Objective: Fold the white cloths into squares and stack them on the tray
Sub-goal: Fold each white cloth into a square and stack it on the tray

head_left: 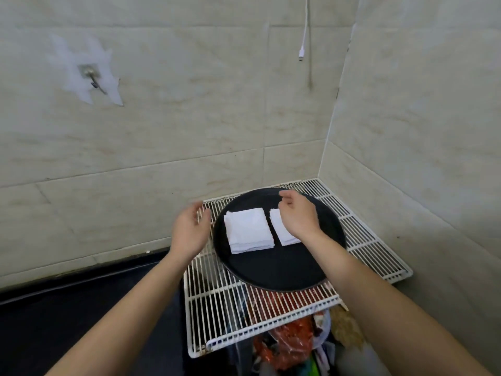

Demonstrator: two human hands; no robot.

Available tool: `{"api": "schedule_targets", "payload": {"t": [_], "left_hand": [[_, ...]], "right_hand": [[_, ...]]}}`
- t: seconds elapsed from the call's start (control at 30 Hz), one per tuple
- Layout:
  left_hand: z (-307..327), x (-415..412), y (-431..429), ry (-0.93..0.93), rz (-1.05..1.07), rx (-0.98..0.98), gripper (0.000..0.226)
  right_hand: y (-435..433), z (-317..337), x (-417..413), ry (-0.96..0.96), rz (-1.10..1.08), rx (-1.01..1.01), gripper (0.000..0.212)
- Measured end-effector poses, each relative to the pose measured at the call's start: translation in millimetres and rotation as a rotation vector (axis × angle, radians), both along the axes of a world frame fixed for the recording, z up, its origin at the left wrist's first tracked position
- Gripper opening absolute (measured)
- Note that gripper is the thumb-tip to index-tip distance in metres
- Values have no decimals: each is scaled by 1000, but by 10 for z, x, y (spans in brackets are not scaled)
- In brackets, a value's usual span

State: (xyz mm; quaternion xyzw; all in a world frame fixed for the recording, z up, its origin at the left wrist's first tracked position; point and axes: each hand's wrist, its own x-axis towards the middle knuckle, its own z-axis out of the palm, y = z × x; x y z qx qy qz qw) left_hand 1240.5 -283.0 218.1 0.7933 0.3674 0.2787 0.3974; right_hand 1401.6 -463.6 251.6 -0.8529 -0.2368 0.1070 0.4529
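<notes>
A round black tray (273, 270) rests on a white wire rack. On its far half lie two white folded stacks: a larger square stack of cloths (248, 230) on the left and a smaller folded cloth (282, 232) to its right, partly hidden under my right hand. My right hand (296, 214) hovers over that smaller cloth with loosely curled fingers and nothing in it. Left of the tray's rim, my left hand (191, 230) is held above the rack, fingers apart and empty, slightly blurred.
The white wire rack (217, 308) sits in a tiled corner, over bins of colourful packets (292, 337). A dark counter (81, 308) lies to the left. A white cable end (301, 54) hangs on the back wall, and a metal hook (93, 78) is stuck further left.
</notes>
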Motion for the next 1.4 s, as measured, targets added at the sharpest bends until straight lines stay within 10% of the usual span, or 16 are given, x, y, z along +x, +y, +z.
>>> {"api": "schedule_targets", "payload": {"t": [0.13,0.37,0.63,1.4], "left_hand": [[326,-457,-198,156,89,473,57],[170,-1965,-995,397,327,735,68],[227,-3894,-1444,728,553,656,73],[-56,-9504,-1168,804,1024,291,77]], "right_hand": [[-233,184,-246,-398,83,-65,44],[-431,10,-1190,-693,412,-109,58],[-214,-333,-2933,-695,746,-47,66],[1653,-604,-8792,-824,1372,80,70]]}}
